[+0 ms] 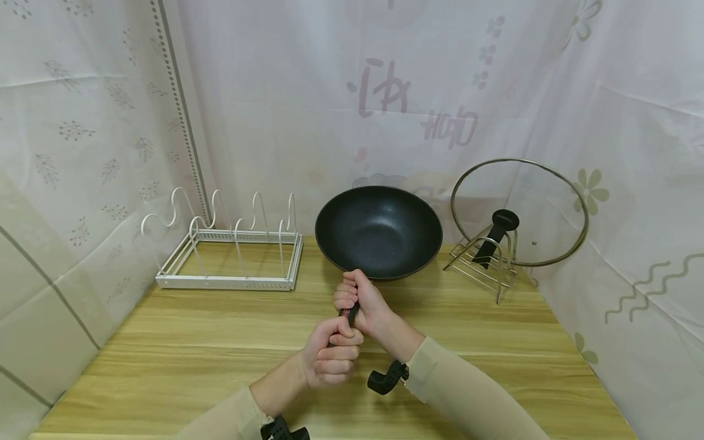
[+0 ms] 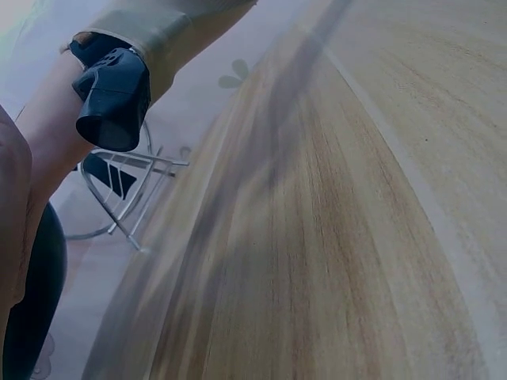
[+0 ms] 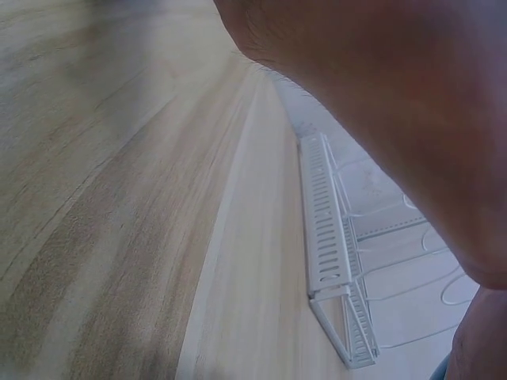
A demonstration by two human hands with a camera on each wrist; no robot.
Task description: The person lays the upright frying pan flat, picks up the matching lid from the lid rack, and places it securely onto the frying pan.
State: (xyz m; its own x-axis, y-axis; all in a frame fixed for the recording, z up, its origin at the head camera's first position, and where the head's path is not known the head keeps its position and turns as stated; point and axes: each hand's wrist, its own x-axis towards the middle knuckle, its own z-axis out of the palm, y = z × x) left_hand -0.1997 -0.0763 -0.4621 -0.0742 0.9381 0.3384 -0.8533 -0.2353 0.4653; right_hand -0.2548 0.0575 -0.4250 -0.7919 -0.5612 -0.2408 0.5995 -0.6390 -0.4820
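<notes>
Both hands grip the black handle (image 1: 349, 313) of a dark wok (image 1: 379, 229). My right hand (image 1: 365, 302) wraps the handle close under the wok's rim, its thumb lying along the top. Lower down, nearer to me, the left hand (image 1: 332, 353) curls round the handle's end. The wok tilts so that its dark inside faces me. Only a slice of the wok (image 2: 41, 293) shows at the edge of the left wrist view. Most of the handle is hidden inside the two fists.
Left of the wok stands a white rack (image 1: 225, 283) with curved wire dividers. On the right, a glass lid (image 1: 550, 211) with a black knob leans in a small metal wire stand (image 1: 499, 278). Printed curtains (image 1: 308, 91) hang behind the wooden table (image 1: 220, 348).
</notes>
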